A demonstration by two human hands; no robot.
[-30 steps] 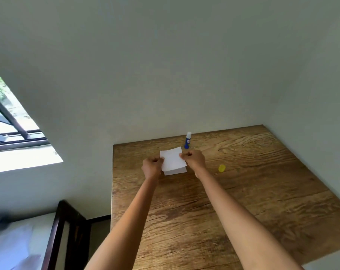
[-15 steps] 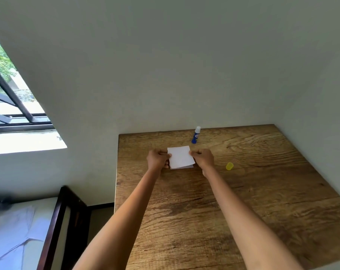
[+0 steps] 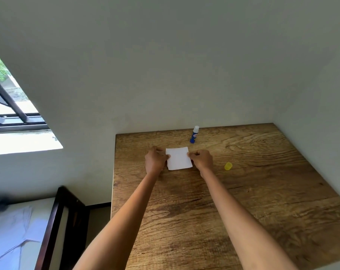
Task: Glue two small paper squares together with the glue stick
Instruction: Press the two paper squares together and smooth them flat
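Both hands, left hand and right hand, pinch the white paper square on the tabletop, uncapped glue stick behind.

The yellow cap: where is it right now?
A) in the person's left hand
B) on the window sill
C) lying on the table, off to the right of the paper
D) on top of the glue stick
C: the yellow cap lies alone on the wooden table, right of the paper, while the glue stick stands uncapped.

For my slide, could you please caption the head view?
Both hands, left hand and right hand, pinch white paper beside an uncapped glue stick.
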